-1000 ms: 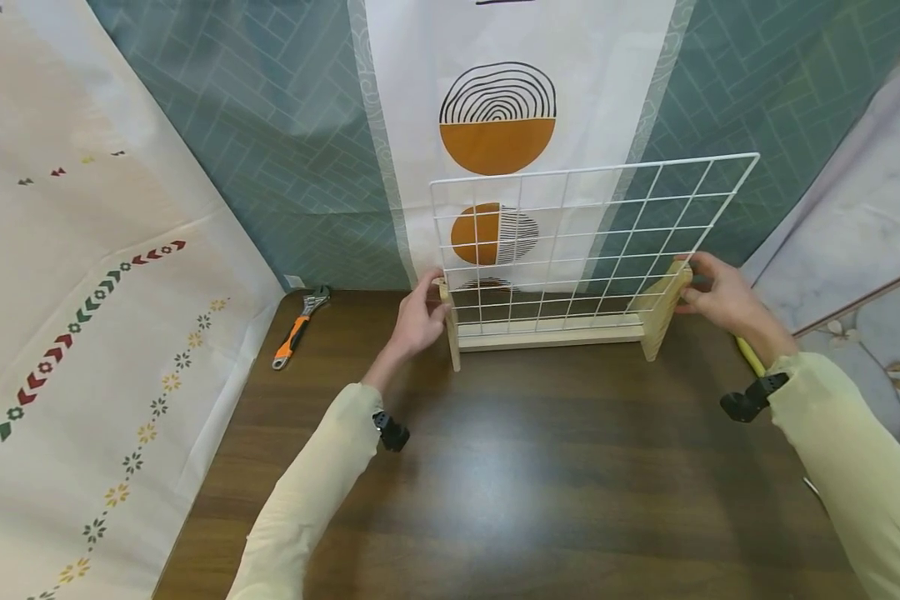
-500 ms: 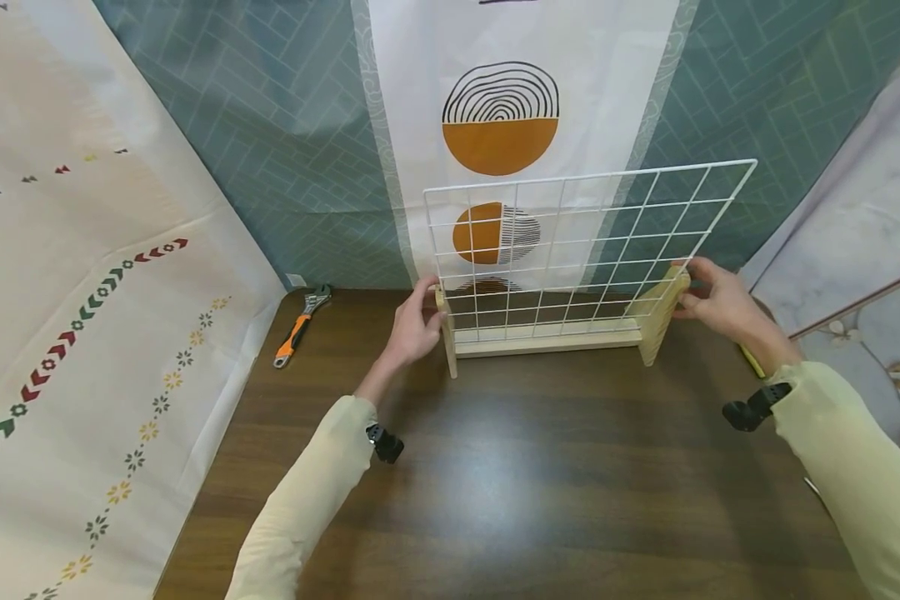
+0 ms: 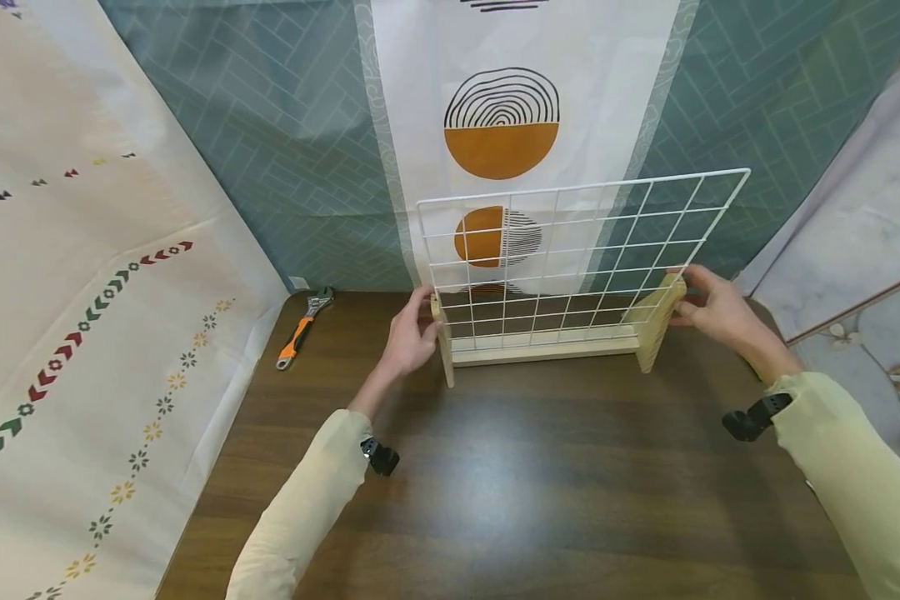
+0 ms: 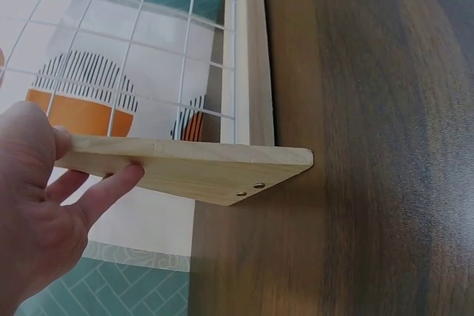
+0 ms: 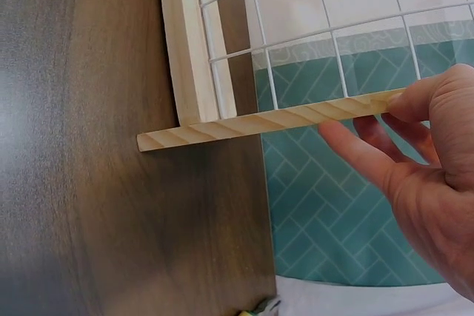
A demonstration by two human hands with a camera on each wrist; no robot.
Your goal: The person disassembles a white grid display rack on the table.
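Observation:
A rack with a white wire grid (image 3: 540, 250) between two pale wooden side panels stands on the dark wooden table, its wooden base board (image 3: 547, 348) low between them. My left hand (image 3: 411, 333) grips the left side panel (image 4: 192, 164) near its back upper end, fingers and thumb on either side of the wood. Two metal screw heads (image 4: 258, 185) show on that panel's outer face. At the other end, my right hand (image 3: 714, 308) pinches the upper part of the right side panel (image 5: 252, 122). The grid leans back between both hands.
An adjustable wrench (image 3: 300, 329) with an orange and black handle lies at the back left. A patterned cloth (image 3: 292, 158) hangs close behind the rack. By the right wall, a yellow and metal object (image 5: 261, 308) is mostly out of view.
Both hands have drawn the rack slightly toward me and a little to the left, keeping their hold on the side panels. The wrench stays put.

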